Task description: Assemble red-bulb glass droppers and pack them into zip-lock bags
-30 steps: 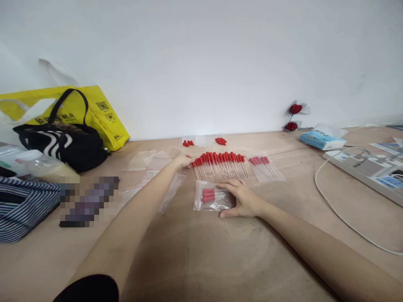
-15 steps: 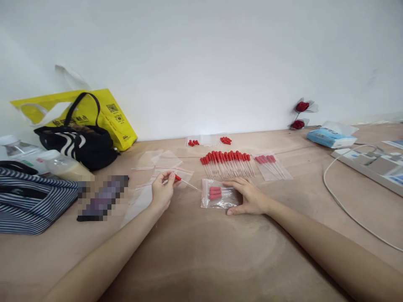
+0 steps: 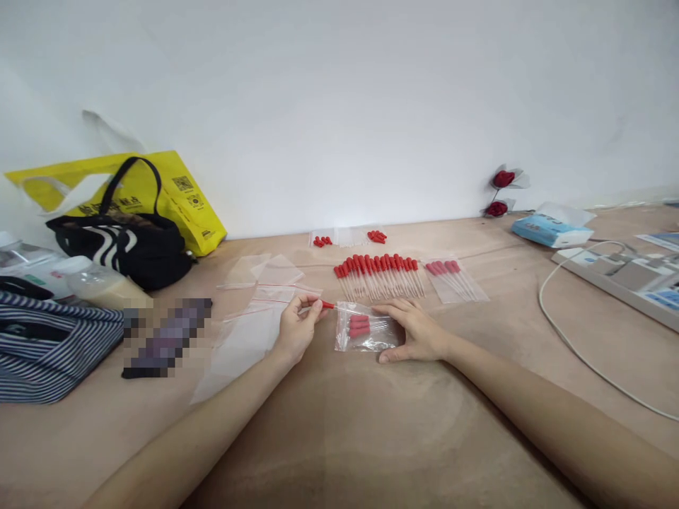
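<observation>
Over the tabletop (image 3: 318, 438), a left hand (image 3: 300, 326) pinches a red-topped dropper (image 3: 328, 305) in a tight grip, its stem reaching a clear bag (image 3: 344, 330), inside or above I cannot tell. The right hand (image 3: 415, 332) rests, fingers spread, on the bag. Beyond lies a row of matching droppers (image 3: 378, 266).

The place looked like a makeshift tabletop workspace (image 3: 339, 424), whether home or small office unclear, with red-bulbed droppers (image 3: 385, 264) at twelve o'clock before a plain white wall (image 3: 329, 106), a yellow carrier bag (image 3: 206, 227) and black handbag (image 3: 159, 244) at ten o'clock, and a tissue pack (image 3: 549, 230) and power strip (image 3: 615, 288) at two.
</observation>
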`<state>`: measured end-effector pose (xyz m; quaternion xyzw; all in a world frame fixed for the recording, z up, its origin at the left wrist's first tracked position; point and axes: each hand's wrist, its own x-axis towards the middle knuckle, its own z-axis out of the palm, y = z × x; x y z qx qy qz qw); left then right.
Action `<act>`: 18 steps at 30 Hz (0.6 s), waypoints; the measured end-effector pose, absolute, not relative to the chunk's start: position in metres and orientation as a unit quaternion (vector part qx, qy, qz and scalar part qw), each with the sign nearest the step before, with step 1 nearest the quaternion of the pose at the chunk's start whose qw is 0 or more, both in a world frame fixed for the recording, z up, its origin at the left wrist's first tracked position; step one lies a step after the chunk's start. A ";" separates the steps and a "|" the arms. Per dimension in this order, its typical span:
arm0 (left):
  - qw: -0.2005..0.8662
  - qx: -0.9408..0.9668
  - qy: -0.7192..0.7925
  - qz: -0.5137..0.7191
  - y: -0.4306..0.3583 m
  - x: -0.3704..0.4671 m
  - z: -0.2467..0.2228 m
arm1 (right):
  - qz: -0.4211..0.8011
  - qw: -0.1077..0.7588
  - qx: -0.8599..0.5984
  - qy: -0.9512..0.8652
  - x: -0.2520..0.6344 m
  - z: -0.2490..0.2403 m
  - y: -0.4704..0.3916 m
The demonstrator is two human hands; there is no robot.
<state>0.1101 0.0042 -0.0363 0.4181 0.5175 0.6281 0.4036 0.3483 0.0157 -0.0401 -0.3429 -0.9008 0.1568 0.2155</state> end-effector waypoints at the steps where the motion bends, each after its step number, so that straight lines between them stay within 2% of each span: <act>1: 0.419 0.439 0.523 0.598 0.004 0.110 -0.035 | 0.158 0.216 -0.341 -0.901 0.348 -0.040 0.016; 8: 0.465 0.575 0.552 0.387 0.009 0.102 -0.024 | 0.159 0.219 -0.340 -0.901 0.348 -0.041 0.016; 15: 0.455 0.621 0.522 0.367 0.017 0.110 -0.027 | 0.160 0.221 -0.340 -0.900 0.348 -0.041 0.016; 18: 0.411 0.639 0.533 0.373 0.019 0.116 -0.027 | 0.161 0.219 -0.340 -0.900 0.348 -0.040 0.016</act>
